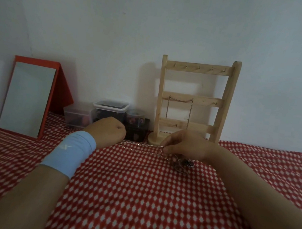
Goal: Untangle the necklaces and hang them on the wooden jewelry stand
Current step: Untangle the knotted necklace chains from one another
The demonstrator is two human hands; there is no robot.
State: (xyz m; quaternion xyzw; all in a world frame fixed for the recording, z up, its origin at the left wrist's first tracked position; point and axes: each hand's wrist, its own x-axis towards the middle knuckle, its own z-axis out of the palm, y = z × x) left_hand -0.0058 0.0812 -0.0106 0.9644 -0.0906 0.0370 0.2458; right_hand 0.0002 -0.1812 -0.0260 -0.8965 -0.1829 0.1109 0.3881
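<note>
My right fingertips [167, 150] are pinched shut on a thin silver chain [143, 147], with the rest of the right hand [188, 146] arched low over the checked cloth [137, 197]. The left hand [109, 131] is curled into a fist. The chain's far end runs in under it, which I read as a grip, though the fingers themselves are hidden from me. Between the two hands the chain lies drawn out in two strands just above the cloth. Just beside my right fingers, the dark tangle [182, 164] of the remaining necklaces sits on the cloth, apparently still joined to this chain. That is the risk: if I pull the hands further apart while a loop is still caught, the knot may cinch tighter or a fine link may snap. Lifting now could also drag the whole clump along. The wooden jewelry stand [223, 103] is upright against the wall just behind my right hand, with one hung necklace [180, 100] on its middle bar. A careless sweep upward could knock that loose or rock the stand. A blue wristband [70, 152] sits on my left forearm. Plastic containers [109, 113] and a red-framed mirror [28, 98] stand farther left.
</note>
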